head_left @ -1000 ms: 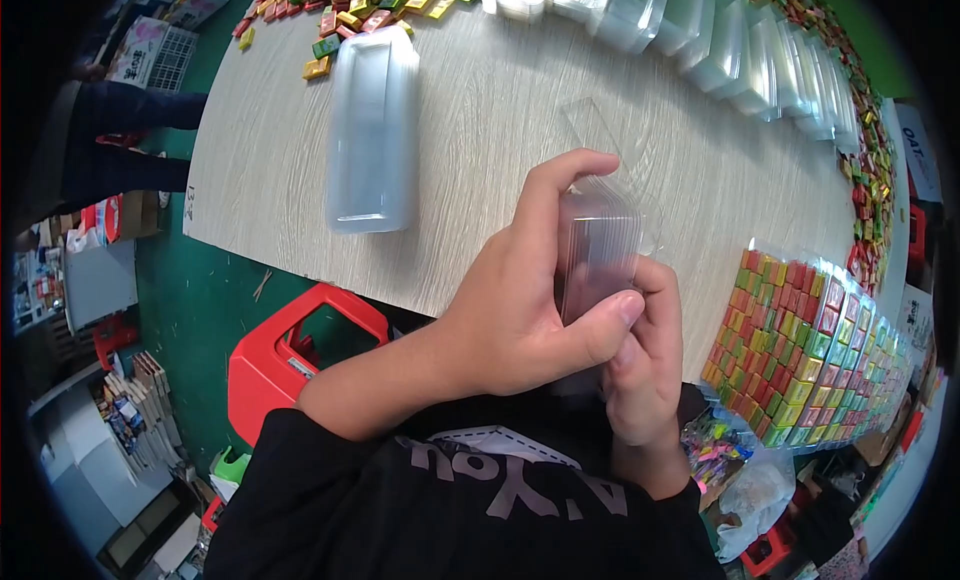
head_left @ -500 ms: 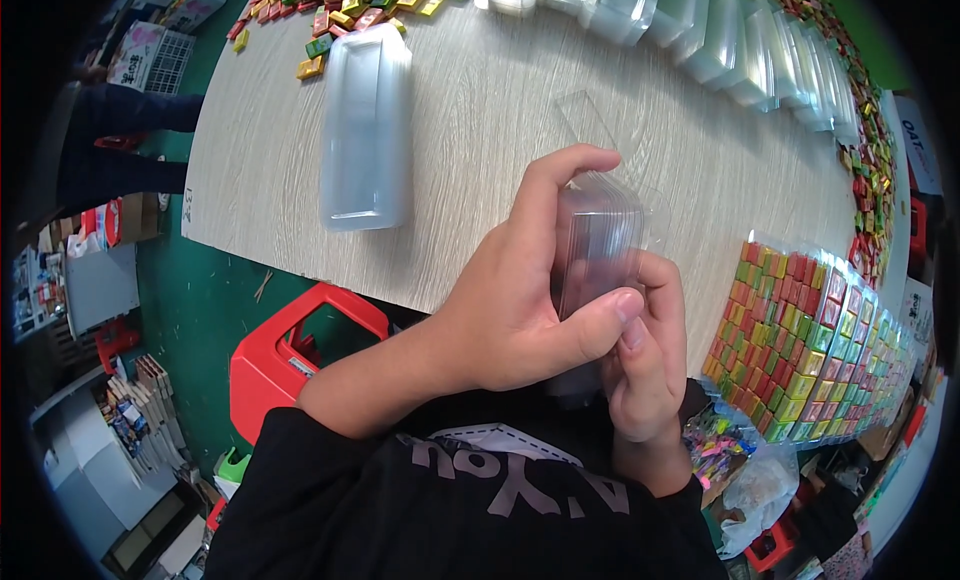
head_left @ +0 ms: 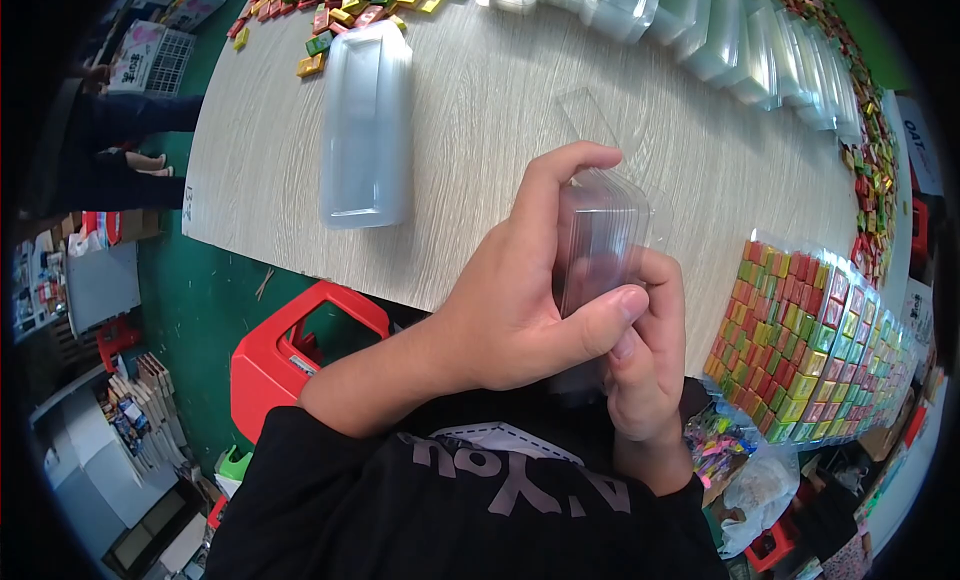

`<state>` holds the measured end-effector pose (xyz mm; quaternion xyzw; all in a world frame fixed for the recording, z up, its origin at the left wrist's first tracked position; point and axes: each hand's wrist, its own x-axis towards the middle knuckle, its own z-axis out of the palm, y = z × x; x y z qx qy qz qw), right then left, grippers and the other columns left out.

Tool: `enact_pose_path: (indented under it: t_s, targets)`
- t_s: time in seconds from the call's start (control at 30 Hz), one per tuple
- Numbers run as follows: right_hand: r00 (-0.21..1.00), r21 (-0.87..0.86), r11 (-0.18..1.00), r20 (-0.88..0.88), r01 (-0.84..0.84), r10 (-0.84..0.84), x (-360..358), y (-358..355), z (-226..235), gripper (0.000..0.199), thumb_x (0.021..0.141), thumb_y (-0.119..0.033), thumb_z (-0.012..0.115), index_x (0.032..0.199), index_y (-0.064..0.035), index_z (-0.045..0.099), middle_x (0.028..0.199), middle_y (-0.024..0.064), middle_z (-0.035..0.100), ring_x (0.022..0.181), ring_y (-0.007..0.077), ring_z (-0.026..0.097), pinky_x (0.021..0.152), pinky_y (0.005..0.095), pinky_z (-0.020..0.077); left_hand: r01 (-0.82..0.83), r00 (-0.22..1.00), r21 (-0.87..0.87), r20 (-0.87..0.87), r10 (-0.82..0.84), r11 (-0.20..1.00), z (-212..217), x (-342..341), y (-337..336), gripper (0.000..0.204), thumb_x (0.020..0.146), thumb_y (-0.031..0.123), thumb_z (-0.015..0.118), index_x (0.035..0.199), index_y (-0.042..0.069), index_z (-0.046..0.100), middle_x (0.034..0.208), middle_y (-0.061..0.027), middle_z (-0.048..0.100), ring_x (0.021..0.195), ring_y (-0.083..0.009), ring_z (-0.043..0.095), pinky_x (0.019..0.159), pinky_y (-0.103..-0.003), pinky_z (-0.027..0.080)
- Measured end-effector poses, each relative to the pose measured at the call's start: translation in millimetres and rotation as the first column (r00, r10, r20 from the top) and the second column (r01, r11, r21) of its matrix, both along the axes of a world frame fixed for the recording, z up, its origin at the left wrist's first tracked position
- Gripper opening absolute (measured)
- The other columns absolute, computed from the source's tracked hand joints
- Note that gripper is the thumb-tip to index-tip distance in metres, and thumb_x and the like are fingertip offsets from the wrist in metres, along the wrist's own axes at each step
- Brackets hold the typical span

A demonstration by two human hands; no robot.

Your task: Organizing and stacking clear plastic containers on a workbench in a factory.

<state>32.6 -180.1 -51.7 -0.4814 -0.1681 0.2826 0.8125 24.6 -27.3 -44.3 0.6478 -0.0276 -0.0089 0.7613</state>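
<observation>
Close to my body, at the table's front edge, I hold a nested stack of clear plastic trays [head_left: 603, 235] upright. My left hand [head_left: 525, 290] is wrapped around its left side, index finger hooked over the top and thumb across the front. My right hand [head_left: 645, 355] grips it from the right and below, its thumb close to the left thumb. The bottom of the stack is partly hidden by my hands. Left of them on the table lies another long stack of clear trays [head_left: 367, 130]. A thin clear plastic piece [head_left: 585, 115] lies just beyond my hands.
Small red, yellow and green wrapped pieces [head_left: 345, 5] are heaped at the far left. A row of clear trays [head_left: 700, 35] lines the far side. Filled clear packs [head_left: 800, 340] stand at the right. A red stool [head_left: 290, 355] is below the table; a person's legs [head_left: 130, 145] show left.
The tray stack in my hands has shifted very slightly, and my right fingers have moved a little on it. At the left, the other person's foot and hand now show more.
</observation>
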Motion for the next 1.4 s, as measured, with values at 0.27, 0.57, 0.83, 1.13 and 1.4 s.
enact_pose_path:
  t_s: [0.27, 0.57, 0.83, 1.13, 1.4]
  targets:
    - [0.999, 0.045, 0.999, -0.028, 0.030, -0.029, -0.5, 2.1, 1.6, 0.041, 0.092, -0.009, 0.042, 0.129, 0.0042, 0.029, 0.121, 0.0152, 0.046, 0.109, 0.0164, 0.049, 0.095, 0.0304, 0.0397, 0.004, 1.000, -0.014, -0.014, -0.004, 1.000, -1.1, 0.4, 0.5, 0.082, 0.080, 0.030, 0.066, 0.138, -0.001, 0.018, 0.100, -0.0077, 0.051, 0.087, -0.0124, 0.051, 0.078, -0.026, 0.041]
    - [0.989, 0.023, 0.997, -0.130, 0.077, -0.073, -1.8, 3.5, 1.0, 0.043, 0.093, -0.014, 0.043, 0.129, 0.0046, 0.029, 0.122, 0.0157, 0.047, 0.111, 0.0173, 0.049, 0.095, 0.0314, 0.0397, -0.006, 1.000, -0.087, -0.026, 0.004, 0.996, 0.5, -0.2, -1.3, 0.081, 0.080, 0.030, 0.065, 0.139, -0.001, 0.018, 0.098, -0.0077, 0.051, 0.086, -0.0124, 0.051, 0.078, -0.026, 0.041]
    - [0.998, 0.019, 1.000, -0.054, 0.022, -0.021, -0.8, 4.1, 2.3, 0.052, 0.090, -0.015, 0.054, 0.131, 0.0031, 0.027, 0.124, 0.0146, 0.045, 0.112, 0.0170, 0.048, 0.096, 0.0307, 0.0394, -0.011, 1.000, -0.010, 0.019, 0.011, 1.000, -3.7, 0.7, -1.2, 0.078, 0.082, 0.027, 0.063, 0.138, -0.002, 0.018, 0.093, -0.0067, 0.051, 0.079, -0.0110, 0.050, 0.073, -0.025, 0.041]
    - [1.000, 0.000, 1.000, -0.024, -0.005, 0.005, 1.4, 0.9, 0.6, 0.049, 0.089, -0.008, 0.052, 0.130, 0.0030, 0.027, 0.121, 0.0140, 0.046, 0.109, 0.0149, 0.050, 0.093, 0.0296, 0.0413, -0.017, 1.000, 0.065, 0.009, 0.016, 0.998, 0.1, 1.5, 0.3, 0.076, 0.081, 0.025, 0.063, 0.138, -0.002, 0.019, 0.092, -0.0061, 0.051, 0.079, -0.0107, 0.049, 0.072, -0.024, 0.040]
    - [1.000, 0.004, 1.000, -0.025, 0.013, -0.013, -0.2, 1.1, -0.2, 0.047, 0.090, -0.008, 0.049, 0.130, 0.0035, 0.027, 0.119, 0.0144, 0.047, 0.107, 0.0147, 0.050, 0.092, 0.0294, 0.0420, -0.006, 1.000, 0.026, -0.028, 0.007, 1.000, -0.7, 0.5, -0.8, 0.077, 0.082, 0.025, 0.063, 0.139, 0.000, 0.019, 0.094, -0.0069, 0.052, 0.082, -0.0114, 0.051, 0.073, -0.024, 0.042]
